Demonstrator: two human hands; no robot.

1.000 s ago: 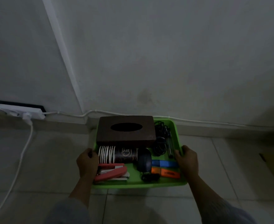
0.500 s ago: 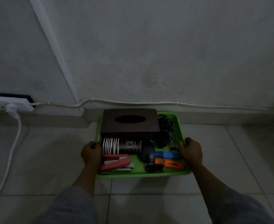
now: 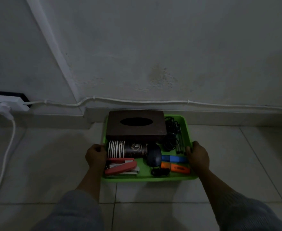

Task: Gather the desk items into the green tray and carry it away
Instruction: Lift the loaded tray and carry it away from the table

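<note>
The left hand (image 3: 96, 157) and right hand (image 3: 198, 157) cover the side rims of the green tray (image 3: 146, 178); their fingers beneath are out of sight. The tissue box (image 3: 137, 129) hides the tray's far floor. Lettering on the stacked cups (image 3: 128, 149) is too small to read. The power strip (image 3: 5, 101) runs off the left edge, and the sleeves (image 3: 73, 212) run off the bottom.

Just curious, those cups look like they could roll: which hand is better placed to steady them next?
Left, probably. The left hand grips the tray rim right beside the cups; the right hand holds the opposite rim, with a mouse between.
</note>
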